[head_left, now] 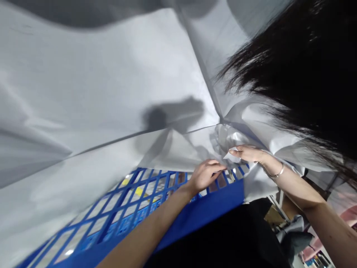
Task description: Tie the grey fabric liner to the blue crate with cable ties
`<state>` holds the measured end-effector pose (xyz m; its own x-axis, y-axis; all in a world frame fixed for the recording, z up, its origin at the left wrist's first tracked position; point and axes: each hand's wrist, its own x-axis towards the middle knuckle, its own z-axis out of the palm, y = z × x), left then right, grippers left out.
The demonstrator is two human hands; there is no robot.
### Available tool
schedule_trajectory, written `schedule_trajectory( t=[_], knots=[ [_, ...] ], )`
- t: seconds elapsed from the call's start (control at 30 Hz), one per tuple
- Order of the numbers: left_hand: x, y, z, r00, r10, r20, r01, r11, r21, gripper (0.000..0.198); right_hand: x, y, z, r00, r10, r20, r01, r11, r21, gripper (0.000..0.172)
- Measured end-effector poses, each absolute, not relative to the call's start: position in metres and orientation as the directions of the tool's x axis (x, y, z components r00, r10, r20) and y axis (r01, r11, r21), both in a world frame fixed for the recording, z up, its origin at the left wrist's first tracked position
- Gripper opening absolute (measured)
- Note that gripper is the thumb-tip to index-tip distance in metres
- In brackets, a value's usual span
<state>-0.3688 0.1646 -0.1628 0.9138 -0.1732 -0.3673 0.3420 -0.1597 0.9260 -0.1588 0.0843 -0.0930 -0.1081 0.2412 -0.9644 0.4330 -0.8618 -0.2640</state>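
A large white sheet [111, 74] of smooth cloth or plastic hangs in front of me, its lower part [173, 149] folded over a blue plastic crate with a lattice [200, 219]. My right hand [247, 153] is closed, pinching a loose corner of the white sheet between thumb and fingers near a crumpled fold. Just left of it, my left hand [206, 173] rests over the crate's lattice at the sheet's lower edge. Its fingers are drawn together, and whatever lies between them is hidden.
Dark hair [306, 74] covers the upper right of the view. Through the lattice, yellow pieces [139, 191] show. At the lower right are a metal stand leg [279, 208], grey cloth [292, 227] and pink cloth [314, 249]. Black clothing [231, 238] fills the bottom middle.
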Motion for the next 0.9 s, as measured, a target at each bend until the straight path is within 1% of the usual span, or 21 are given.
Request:
schedule_trajectory(
  t=[0.13, 0.17, 0.27, 0.33, 0.4, 0.47, 0.57, 0.63, 0.73, 0.83, 0.9],
  knots=[
    [-0.37, 0.154, -0.14, 0.9, -0.113, -0.422, 0.407, -0.136, 0.904, 0.028, -0.171, 0.092, -0.07, -0.233, 0.26, -0.937, 0.617, -0.705, -0.349, 0.04],
    [-0.37, 0.152, -0.136, 0.888, -0.097, -0.449, 0.436, -0.13, 0.891, 0.025, -0.174, 0.092, -0.064, -0.241, 0.253, -0.937, 0.655, -0.67, -0.349, 0.042],
    [-0.369, 0.15, -0.13, 0.822, -0.04, -0.568, 0.559, -0.125, 0.819, 0.02, -0.183, 0.088, -0.052, -0.187, 0.243, -0.952, 0.736, -0.607, -0.3, 0.047],
    [-0.369, 0.148, -0.127, 0.798, 0.02, -0.602, 0.599, -0.137, 0.789, 0.03, -0.187, 0.084, -0.048, -0.169, 0.251, -0.953, 0.761, -0.582, -0.288, 0.046],
    [-0.369, 0.145, -0.126, 0.824, 0.048, -0.564, 0.563, -0.18, 0.807, 0.035, -0.19, 0.079, -0.047, -0.173, 0.273, -0.946, 0.769, -0.563, -0.303, 0.044],
    [-0.37, 0.142, -0.126, 0.86, 0.022, -0.51, 0.501, -0.236, 0.833, 0.034, -0.194, 0.073, -0.047, -0.177, 0.313, -0.933, 0.763, -0.555, -0.331, 0.041],
    [-0.37, 0.136, -0.128, 0.874, -0.017, -0.485, 0.46, -0.29, 0.839, 0.035, -0.202, 0.064, -0.047, -0.124, 0.416, -0.901, 0.771, -0.532, -0.352, 0.04],
    [-0.37, 0.134, -0.128, 0.868, -0.023, -0.495, 0.465, -0.307, 0.83, 0.038, -0.209, 0.059, -0.045, -0.035, 0.454, -0.89, 0.778, -0.547, -0.31, 0.043],
    [-0.368, 0.137, -0.125, 0.818, -0.032, -0.574, 0.536, -0.319, 0.781, 0.041, -0.213, 0.056, -0.042, 0.074, 0.42, -0.905, 0.726, -0.645, -0.239, 0.043],
    [-0.362, 0.147, -0.119, 0.742, -0.079, -0.665, 0.626, -0.274, 0.73, 0.039, -0.205, 0.061, -0.038, 0.093, 0.364, -0.927, 0.631, -0.742, -0.228, 0.036],
    [-0.354, 0.153, -0.113, 0.709, -0.136, -0.692, 0.649, -0.257, 0.716, 0.037, -0.199, 0.066, -0.034, 0.087, 0.339, -0.937, 0.565, -0.791, -0.234, 0.032]
  ],
)
